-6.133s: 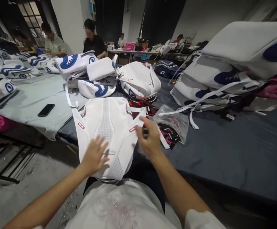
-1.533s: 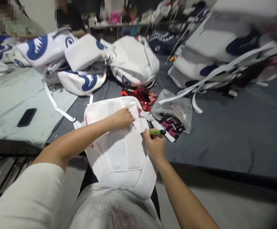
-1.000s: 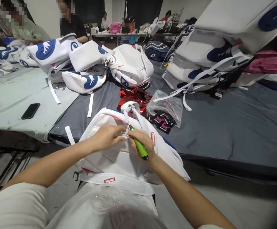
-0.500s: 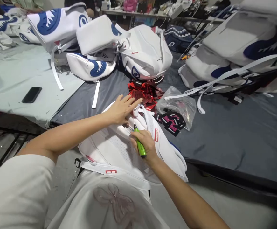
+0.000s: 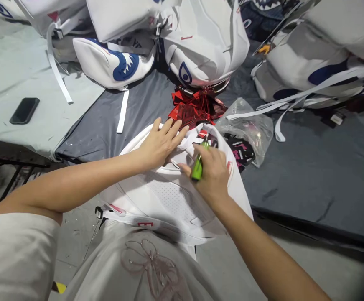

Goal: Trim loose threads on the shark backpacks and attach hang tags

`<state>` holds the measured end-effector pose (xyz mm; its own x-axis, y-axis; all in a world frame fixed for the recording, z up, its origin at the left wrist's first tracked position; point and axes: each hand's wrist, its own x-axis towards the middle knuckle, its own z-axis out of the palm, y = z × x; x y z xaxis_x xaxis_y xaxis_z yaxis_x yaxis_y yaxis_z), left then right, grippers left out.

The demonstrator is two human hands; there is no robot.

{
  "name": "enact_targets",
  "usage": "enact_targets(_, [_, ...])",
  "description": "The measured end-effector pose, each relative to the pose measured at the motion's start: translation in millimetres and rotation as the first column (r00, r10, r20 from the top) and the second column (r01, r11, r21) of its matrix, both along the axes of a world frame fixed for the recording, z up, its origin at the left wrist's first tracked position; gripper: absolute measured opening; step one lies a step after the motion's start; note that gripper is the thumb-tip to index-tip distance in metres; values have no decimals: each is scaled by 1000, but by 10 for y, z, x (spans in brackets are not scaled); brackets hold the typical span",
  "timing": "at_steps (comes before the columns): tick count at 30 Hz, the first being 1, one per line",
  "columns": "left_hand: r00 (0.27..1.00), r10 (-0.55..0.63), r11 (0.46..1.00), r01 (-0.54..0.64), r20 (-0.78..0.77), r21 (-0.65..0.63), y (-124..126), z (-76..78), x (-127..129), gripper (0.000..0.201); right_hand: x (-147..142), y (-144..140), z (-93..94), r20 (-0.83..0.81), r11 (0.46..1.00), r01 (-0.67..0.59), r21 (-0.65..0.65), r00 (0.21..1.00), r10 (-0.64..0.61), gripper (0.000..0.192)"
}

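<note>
White backpack (image 5: 169,196) lies on the person's lap and the desk (image 5: 310,167) edge. Right hand (image 5: 210,173) is wrapped around a green tool (image 5: 197,169), left hand (image 5: 159,144) pressed flat, fingers spread, on the bag's top. Red tags (image 5: 191,110) and plastic bag (image 5: 247,129) just beyond.

White mesh-backed backpack (image 5: 169,196) at the near edge of the dark grey padded table (image 5: 310,167), shiny red foil tags (image 5: 194,109) behind it, clear plastic bag (image 5: 247,129) to their right, black phone (image 5: 24,110) far left.
</note>
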<state>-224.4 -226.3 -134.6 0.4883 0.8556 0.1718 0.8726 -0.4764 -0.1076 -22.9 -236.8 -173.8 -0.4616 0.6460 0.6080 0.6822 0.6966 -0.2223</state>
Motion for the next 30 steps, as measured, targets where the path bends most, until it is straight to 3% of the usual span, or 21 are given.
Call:
enact_targets(4, [993, 100, 995, -100, 59, -10, 32, -49, 17, 96, -200, 194, 50, 249, 973, 174, -149, 959, -133, 63])
enact_targets(8, [979, 194, 979, -190, 58, -76, 75, -70, 21, 96, -349, 240, 12, 416, 943, 281, -178, 890, -186, 71])
enact_targets(15, [986, 155, 984, -148, 68, -99, 96, -47, -18, 93, -298, 281, -37, 333, 944, 249, -215, 927, -169, 59])
enact_targets(19, [985, 162, 983, -156, 55, -93, 95, -73, -30, 94, -150, 213, 43, 214, 972, 154, -178, 970, -114, 43])
enact_targets(22, [986, 162, 982, -159, 24, -100, 92, -76, -29, 93, 11, 61, 169, 3, 983, 65, -172, 998, -66, 34])
enact_targets(24, [986, 169, 979, -169, -11, -114, 98, -67, -24, 90, 80, -7, 244, -135, 971, -6, -238, 990, -27, 26])
enact_targets(26, [982, 182, 976, -186, -41, -115, 103, -46, -19, 90, 92, -7, 297, -200, 928, -108, -356, 979, 37, 16])
enact_targets(30, [979, 194, 974, -199, -62, -107, 81, -6, -19, 90, 6, 148, 393, -125, 764, -254, -592, 966, 225, 13])
